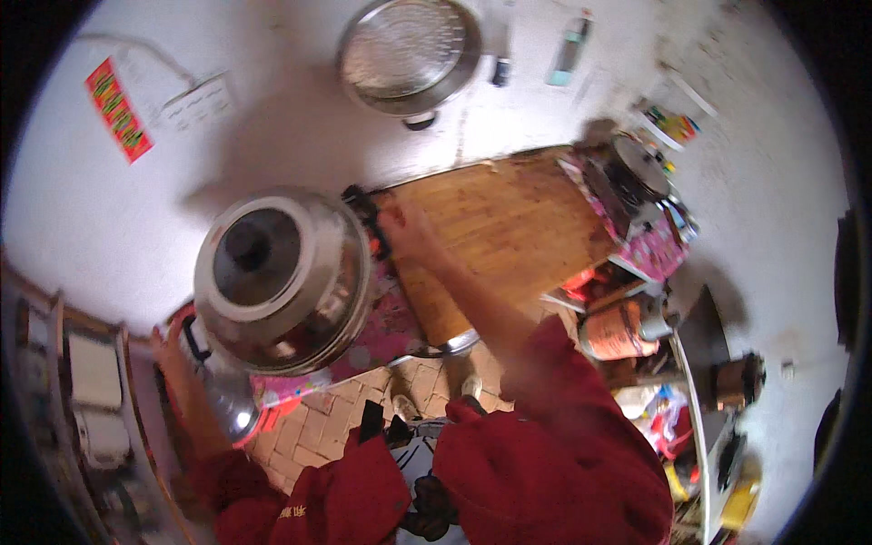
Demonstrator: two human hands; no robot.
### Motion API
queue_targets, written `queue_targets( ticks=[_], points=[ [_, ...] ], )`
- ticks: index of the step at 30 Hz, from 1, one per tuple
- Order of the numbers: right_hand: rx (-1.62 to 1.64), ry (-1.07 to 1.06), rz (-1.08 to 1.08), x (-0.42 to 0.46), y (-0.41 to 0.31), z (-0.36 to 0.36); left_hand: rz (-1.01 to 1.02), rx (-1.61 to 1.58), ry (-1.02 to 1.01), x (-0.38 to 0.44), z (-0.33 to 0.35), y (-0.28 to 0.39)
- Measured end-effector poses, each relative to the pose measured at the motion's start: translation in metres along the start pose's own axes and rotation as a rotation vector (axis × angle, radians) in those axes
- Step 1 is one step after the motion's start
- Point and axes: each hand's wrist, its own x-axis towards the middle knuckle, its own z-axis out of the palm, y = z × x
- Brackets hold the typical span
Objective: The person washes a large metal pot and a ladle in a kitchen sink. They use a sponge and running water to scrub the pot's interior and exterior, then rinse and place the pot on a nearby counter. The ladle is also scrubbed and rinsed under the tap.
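A large metal steamer pot (320, 300) stands at the left, under a domed metal lid with a glass centre (327, 252) and a dark knob. My left hand (167, 344) is beside the black handle (196, 340) on the pot's left side; whether its fingers close on the handle is unclear. Near the black handle (368, 221) on the opposite side is my right hand (407, 228), blurred, over the edge of a wooden board (511, 225). Its finger positions cannot be made out. The pot hides the surface beneath it.
A perforated steamer tray (409, 54) hangs on the wall. A pink patterned cloth (381, 327) shows beside the pot. At the lower left is a shiny metal bowl (231, 402). A dark lidded pan (640, 167) stands at the far right, above an orange container (616, 332).
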Motion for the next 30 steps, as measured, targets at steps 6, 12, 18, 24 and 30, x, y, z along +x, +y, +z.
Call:
queue_targets(
  ticks=[6,12,18,24,30],
  points=[
    [-0.153,0.042,0.191,-0.220,0.039,-0.101,0.493,-0.193,-0.364,-0.175,0.099,0.059],
    [-0.193,0.337,0.659,-0.483,0.062,-0.183,0.360,-0.183,-1.064,-0.357,0.184,0.102],
    [-0.110,0.913,0.916,-0.788,0.027,-0.211,0.240,-0.245,-1.823,-0.579,0.174,0.104],
    [0.330,1.503,0.958,-1.033,-0.067,-0.148,0.339,-0.249,-2.306,-0.800,0.056,0.122],
    [0.468,1.888,0.924,-1.141,-0.126,-0.079,0.889,-0.570,-2.431,-0.959,-0.026,0.122]
  ],
)
